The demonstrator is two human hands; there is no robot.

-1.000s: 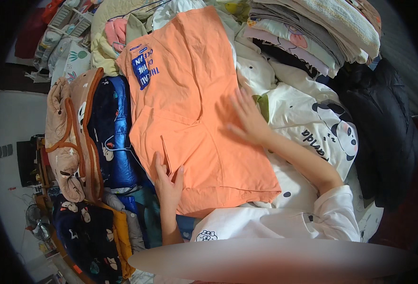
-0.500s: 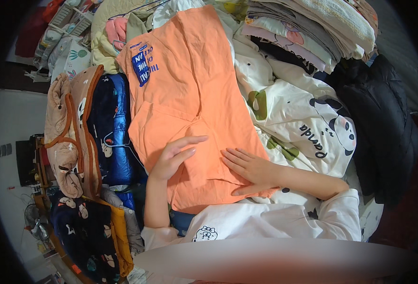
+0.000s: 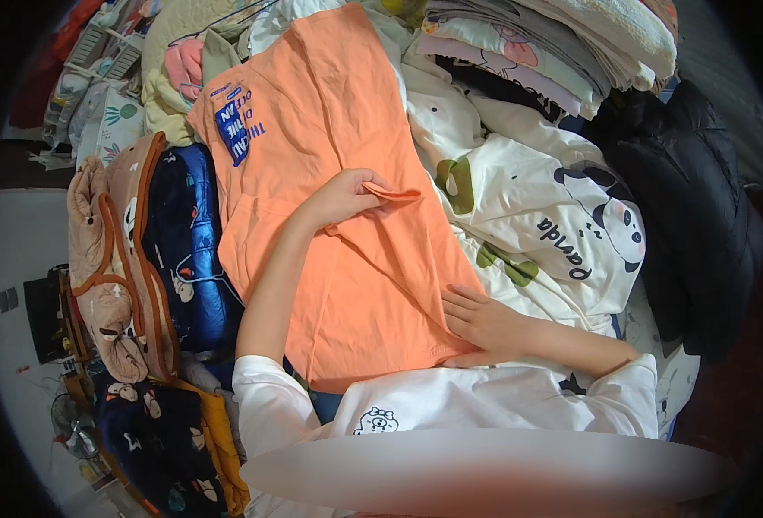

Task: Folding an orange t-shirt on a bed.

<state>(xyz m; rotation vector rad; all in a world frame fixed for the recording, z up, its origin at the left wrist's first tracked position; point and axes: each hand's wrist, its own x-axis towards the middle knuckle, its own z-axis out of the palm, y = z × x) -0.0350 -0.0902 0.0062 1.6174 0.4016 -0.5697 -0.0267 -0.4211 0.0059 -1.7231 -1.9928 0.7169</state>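
The orange shirt (image 3: 356, 268) lies spread at the middle of the view, running from 12 down to 6 o'clock. The left hand (image 3: 347, 198), toward 11 o'clock, pinches a fold of it between thumb and fingers. The right hand (image 3: 482, 328), toward 4, rests on its edge, fingers extended. White cloth (image 3: 532, 229) lies at 3 o'clock, a folded stack (image 3: 563, 43) at 1.

Looks like a home. Crowded with a black padded jacket (image 3: 688, 198), folded white-and-grey textiles (image 3: 563, 47) and crumpled white panda-printed fabric (image 3: 520, 211).
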